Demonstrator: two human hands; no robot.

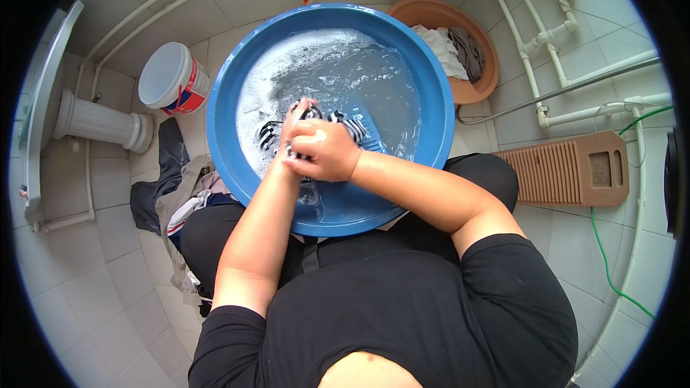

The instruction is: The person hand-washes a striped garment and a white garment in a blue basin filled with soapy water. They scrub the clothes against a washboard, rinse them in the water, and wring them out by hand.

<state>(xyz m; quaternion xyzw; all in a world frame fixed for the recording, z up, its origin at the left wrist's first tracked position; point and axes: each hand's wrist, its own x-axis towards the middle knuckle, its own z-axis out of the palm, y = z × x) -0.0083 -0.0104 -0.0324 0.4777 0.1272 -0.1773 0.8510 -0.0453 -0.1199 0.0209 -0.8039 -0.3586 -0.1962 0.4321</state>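
The striped cloth (pixel 270 134) lies bunched in the soapy water (pixel 381 75) of the blue tub (pixel 437 111), at the frame's centre. The right hand (pixel 325 149) curls its fingers over the bundle; the left hand (pixel 290 123) seems to grasp it too, fingers partly hidden. Good rubbing likely calls for one steady hand, folds worked against each other, and regripping to reach the loose ends.

Left hand (pixel 299 116) and right hand (pixel 327 151) gripping black-and-white striped cloth (pixel 353 128), blue basin (pixel 220 129) holding sudsy water (pixel 392 90), blue ribbed board (pixel 369 131) partly hidden by the cloth, white bucket (pixel 162 76) at left, brown basin (pixel 489 65) of garments (pixel 444 50) at upper right, brown washboard (pixel 543 170) at right
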